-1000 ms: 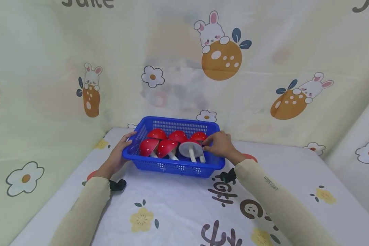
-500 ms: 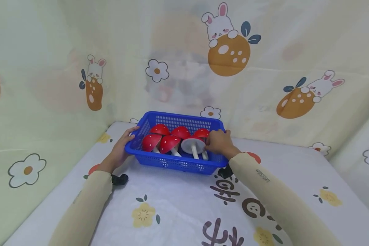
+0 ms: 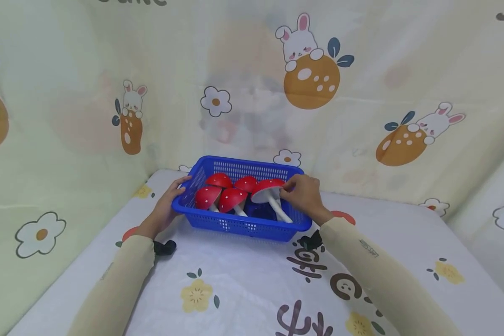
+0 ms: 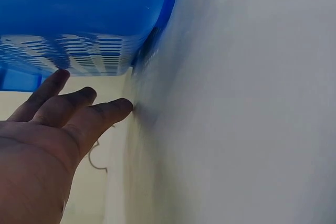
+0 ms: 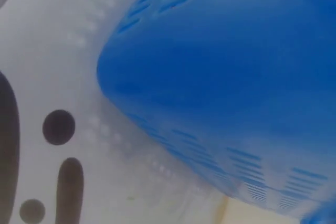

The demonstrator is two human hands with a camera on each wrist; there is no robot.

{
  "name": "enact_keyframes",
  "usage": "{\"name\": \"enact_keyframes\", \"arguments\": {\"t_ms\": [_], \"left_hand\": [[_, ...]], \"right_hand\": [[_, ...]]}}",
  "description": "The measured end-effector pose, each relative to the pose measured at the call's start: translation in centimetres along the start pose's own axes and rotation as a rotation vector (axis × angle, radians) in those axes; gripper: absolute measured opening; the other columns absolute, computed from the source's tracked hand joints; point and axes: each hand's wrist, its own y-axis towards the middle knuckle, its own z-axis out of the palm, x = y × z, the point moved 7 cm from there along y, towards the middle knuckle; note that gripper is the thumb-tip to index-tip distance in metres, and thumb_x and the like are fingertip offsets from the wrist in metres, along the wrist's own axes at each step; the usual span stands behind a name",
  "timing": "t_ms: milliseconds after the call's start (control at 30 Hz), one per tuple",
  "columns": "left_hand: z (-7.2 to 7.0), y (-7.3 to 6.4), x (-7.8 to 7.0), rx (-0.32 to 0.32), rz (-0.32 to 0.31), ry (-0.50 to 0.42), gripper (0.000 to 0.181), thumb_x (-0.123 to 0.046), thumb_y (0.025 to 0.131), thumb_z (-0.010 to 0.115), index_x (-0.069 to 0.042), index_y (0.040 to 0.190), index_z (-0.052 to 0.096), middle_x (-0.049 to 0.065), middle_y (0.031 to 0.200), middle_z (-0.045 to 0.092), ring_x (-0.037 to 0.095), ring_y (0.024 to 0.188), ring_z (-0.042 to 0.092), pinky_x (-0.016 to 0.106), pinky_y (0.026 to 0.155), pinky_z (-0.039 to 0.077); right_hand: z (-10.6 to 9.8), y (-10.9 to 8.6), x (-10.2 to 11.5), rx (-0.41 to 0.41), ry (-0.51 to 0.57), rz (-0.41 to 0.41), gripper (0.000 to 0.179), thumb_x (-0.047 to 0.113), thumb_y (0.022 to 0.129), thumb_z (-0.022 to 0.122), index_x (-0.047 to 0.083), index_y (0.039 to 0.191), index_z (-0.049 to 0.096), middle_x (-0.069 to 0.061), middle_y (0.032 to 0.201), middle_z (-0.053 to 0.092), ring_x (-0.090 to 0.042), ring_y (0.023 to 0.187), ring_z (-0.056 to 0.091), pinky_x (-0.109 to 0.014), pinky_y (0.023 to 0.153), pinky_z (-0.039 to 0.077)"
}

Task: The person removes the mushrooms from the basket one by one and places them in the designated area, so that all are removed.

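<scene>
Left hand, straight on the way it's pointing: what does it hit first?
Probably the left end of the blue slotted basket: in the head view the left hand angles toward its rim. Depth is unclear; it may be touching there now.

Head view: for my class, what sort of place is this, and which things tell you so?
Probably a small staged tabletop workspace, though the wider room is hidden. A rabbit-patterned sheet hangs behind, a printed cloth covers the surface, and a blue basket holds red-capped mushrooms.

Blue basket (image 5: 210, 66) cut off in both wrist views; sleeves (image 3: 113, 280) cropped at head view's bottom
</scene>
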Motion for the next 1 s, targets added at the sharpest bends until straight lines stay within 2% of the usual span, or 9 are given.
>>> {"name": "enact_keyframes", "arguments": {"t_ms": [100,133,200,367,500,600,733,867,1000], "left_hand": [[0.0,-0.1,0.2,-0.006,-0.003,0.005,0.048,-0.038,0.105,0.032,-0.035,0.153,0.028,0.011,0.165,0.013,0.042,0.149,0.022,0.062,0.114,0.031],[-0.1,-0.1,0.3,-0.008,-0.003,0.009,0.048,-0.038,0.105,0.032,-0.036,0.153,0.028,0.011,0.165,0.013,0.042,0.149,0.022,0.062,0.114,0.031],[-0.1,-0.2,0.3,-0.006,0.000,0.014,0.049,-0.039,0.106,0.032,-0.035,0.154,0.026,0.011,0.165,0.012,0.043,0.149,0.020,0.063,0.114,0.030],[-0.5,-0.2,0.4,-0.020,0.004,0.031,0.049,-0.040,0.105,0.032,-0.036,0.154,0.027,0.011,0.165,0.013,0.043,0.149,0.021,0.063,0.113,0.031],[-0.9,-0.3,0.1,-0.022,0.015,0.027,0.048,-0.039,0.106,0.031,-0.036,0.153,0.028,0.012,0.164,0.015,0.043,0.148,0.023,0.063,0.112,0.032],[-1.1,-0.3,-0.1,-0.020,0.020,0.021,0.047,-0.039,0.106,0.031,-0.036,0.153,0.028,0.012,0.164,0.015,0.043,0.148,0.024,0.062,0.112,0.033],[-1.2,-0.4,-0.2,-0.029,0.013,0.025,0.048,-0.039,0.105,0.032,-0.036,0.153,0.028,0.011,0.165,0.014,0.042,0.149,0.022,0.062,0.113,0.032],[-0.8,-0.2,-0.1,-0.021,0.013,0.037,0.048,-0.039,0.106,0.032,-0.035,0.153,0.028,0.011,0.165,0.012,0.043,0.149,0.020,0.063,0.113,0.031],[-0.4,0.1,0.0,-0.010,0.019,0.050,0.048,-0.039,0.106,0.033,-0.035,0.153,0.027,0.011,0.165,0.014,0.043,0.149,0.021,0.062,0.113,0.032]], "right_hand": [[-1.4,-0.3,0.1,-0.103,0.047,-0.009,0.019,0.021,0.084,0.074,0.003,0.089,0.076,-0.011,0.087,0.074,-0.025,0.079,0.063,-0.040,0.076,0.052],[-2.0,-0.4,0.0,-0.139,0.060,-0.011,0.018,0.019,0.084,0.074,0.002,0.088,0.075,-0.012,0.087,0.073,-0.025,0.078,0.063,-0.037,0.070,0.052],[-3.5,-0.3,-0.1,-0.208,0.092,-0.013,0.016,0.016,0.084,0.074,0.001,0.089,0.074,-0.014,0.088,0.073,-0.027,0.078,0.064,-0.032,0.065,0.051],[-7.9,0.5,-1.4,-0.384,0.130,0.005,0.019,0.015,0.086,0.071,-0.003,0.093,0.073,-0.019,0.092,0.072,-0.034,0.085,0.064,-0.035,0.072,0.047],[-10.6,1.4,-3.7,-0.471,-0.002,0.038,0.025,0.018,0.086,0.071,-0.005,0.096,0.074,-0.022,0.092,0.071,-0.037,0.086,0.061,-0.046,0.081,0.046],[-10.7,1.9,-6.2,-0.433,-0.128,0.095,0.029,0.020,0.088,0.069,-0.006,0.098,0.074,-0.024,0.091,0.070,-0.039,0.087,0.060,-0.056,0.091,0.041],[-8.7,1.9,-9.9,-0.300,-0.237,0.172,0.031,0.023,0.090,0.065,-0.007,0.098,0.073,-0.025,0.088,0.070,-0.042,0.088,0.060,-0.063,0.095,0.035],[-6.5,1.2,-12.3,-0.207,-0.348,0.187,0.029,0.020,0.089,0.065,-0.007,0.093,0.074,-0.024,0.082,0.070,-0.043,0.080,0.061,-0.063,0.088,0.040],[-4.5,0.5,-13.1,-0.112,-0.427,0.187,0.024,0.017,0.086,0.068,-0.006,0.087,0.073,-0.023,0.080,0.069,-0.040,0.075,0.060,-0.063,0.083,0.043]]}}
